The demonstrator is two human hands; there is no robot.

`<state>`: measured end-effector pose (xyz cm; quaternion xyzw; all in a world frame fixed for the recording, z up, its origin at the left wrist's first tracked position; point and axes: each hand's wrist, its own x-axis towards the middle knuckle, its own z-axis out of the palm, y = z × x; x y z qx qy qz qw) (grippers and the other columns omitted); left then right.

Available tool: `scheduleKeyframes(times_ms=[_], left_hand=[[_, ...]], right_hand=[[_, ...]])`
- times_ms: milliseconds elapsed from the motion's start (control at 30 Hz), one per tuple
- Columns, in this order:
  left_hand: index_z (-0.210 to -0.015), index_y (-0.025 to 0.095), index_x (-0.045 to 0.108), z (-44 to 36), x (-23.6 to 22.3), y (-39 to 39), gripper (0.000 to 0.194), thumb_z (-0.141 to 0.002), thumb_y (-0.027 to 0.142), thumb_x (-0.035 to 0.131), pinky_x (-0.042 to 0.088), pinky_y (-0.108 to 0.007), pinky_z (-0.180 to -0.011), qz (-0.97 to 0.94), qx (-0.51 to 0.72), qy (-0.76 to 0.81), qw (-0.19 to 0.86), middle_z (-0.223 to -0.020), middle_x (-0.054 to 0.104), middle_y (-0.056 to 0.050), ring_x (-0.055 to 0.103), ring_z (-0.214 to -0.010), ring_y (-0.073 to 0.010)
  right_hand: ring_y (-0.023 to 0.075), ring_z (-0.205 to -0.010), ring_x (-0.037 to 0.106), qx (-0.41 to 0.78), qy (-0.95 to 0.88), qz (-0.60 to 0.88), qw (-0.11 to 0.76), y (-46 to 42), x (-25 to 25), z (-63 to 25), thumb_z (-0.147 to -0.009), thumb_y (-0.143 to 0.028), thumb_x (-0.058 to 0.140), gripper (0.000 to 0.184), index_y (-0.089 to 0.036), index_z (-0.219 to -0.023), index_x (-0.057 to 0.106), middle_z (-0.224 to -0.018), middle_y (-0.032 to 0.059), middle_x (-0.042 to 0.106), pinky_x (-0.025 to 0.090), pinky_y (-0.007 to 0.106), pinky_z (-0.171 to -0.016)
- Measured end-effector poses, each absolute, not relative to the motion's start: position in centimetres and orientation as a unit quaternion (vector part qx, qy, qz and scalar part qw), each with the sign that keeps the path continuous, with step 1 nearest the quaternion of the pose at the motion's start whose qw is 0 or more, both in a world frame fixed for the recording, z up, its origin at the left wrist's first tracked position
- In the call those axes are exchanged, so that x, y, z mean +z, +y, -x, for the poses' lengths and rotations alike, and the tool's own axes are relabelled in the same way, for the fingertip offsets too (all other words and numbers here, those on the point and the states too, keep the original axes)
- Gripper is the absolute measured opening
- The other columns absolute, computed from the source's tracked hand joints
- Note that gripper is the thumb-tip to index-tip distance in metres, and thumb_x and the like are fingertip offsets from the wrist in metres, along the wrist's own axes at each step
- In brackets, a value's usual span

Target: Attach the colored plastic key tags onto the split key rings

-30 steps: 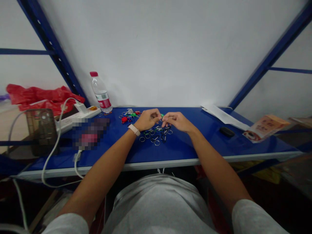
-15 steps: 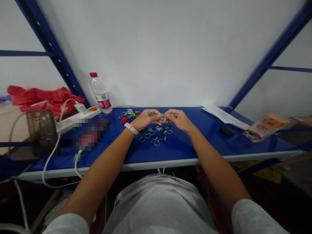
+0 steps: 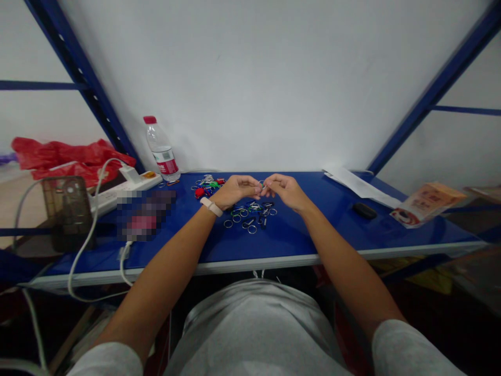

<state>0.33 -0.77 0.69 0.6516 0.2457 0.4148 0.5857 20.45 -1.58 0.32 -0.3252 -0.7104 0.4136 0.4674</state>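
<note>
My left hand (image 3: 238, 191) is pinched closed on a small green clip, mostly hidden behind the fingertips. Fingers of my right hand (image 3: 285, 191) close on a metal key ring (image 3: 265, 186) at the clip's end, so the two hands almost meet above the table. Below them lies a loose pile of key rings with small dark, blue and green clips (image 3: 254, 208). Beyond my left wrist sits a second heap of red, green and silver clips with rings (image 3: 207, 185), partly covered by that hand.
On the blue table (image 3: 297, 240), a water bottle (image 3: 162, 151), power strip (image 3: 117, 193) and blurred-out flat object (image 3: 148, 214) with a white cable are on the left. White papers (image 3: 360, 188), a black oval case (image 3: 364, 210) and an orange-white packet (image 3: 426, 203) lie right.
My fingers have shifted slightly around the clip and ring, and less of the green shows. The piles and everything else look unchanged.
</note>
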Motion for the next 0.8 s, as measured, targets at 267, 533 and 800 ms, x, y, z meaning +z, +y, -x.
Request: scheduleKeyframes(times_ms=[267,533,800], left_hand=[[-0.082,0.009,0.069,-0.5,0.3,-0.2,0.029,-0.069,0.031,0.083,0.056,-0.033,-0.079,-0.647,0.435,0.266,0.566,-0.081,0.072,-0.006,0.067,-0.075,-0.0133],[-0.084,0.009,0.068,-0.5,0.5,-0.4,0.028,-0.074,0.033,0.079,0.056,-0.032,-0.077,-0.656,0.428,0.257,0.566,-0.081,0.072,-0.008,0.068,-0.076,-0.0146],[-0.081,0.01,0.065,-0.9,0.6,-0.7,0.035,-0.074,0.042,0.078,0.056,-0.029,-0.071,-0.65,0.447,0.229,0.57,-0.077,0.068,-0.005,0.065,-0.072,-0.0129]], right_hand=[[0.0132,-0.063,0.059,0.401,-0.718,0.335,0.46,-1.6,0.4,-20.4,-0.083,-0.057,0.064,0.04,-0.018,-0.085,0.062,-0.076,0.0044,0.071,0.045,0.027,-0.059],[0.0145,-0.066,0.061,0.382,-0.735,0.33,0.453,-2.1,0.5,-20.3,-0.08,-0.054,0.069,0.038,-0.018,-0.088,0.064,-0.079,0.005,0.07,0.05,0.031,-0.065],[0.015,-0.063,0.061,0.36,-0.722,0.304,0.507,-2.5,0.4,-19.4,-0.08,-0.057,0.069,0.039,-0.019,-0.085,0.062,-0.074,0.0038,0.068,0.05,0.03,-0.06]])
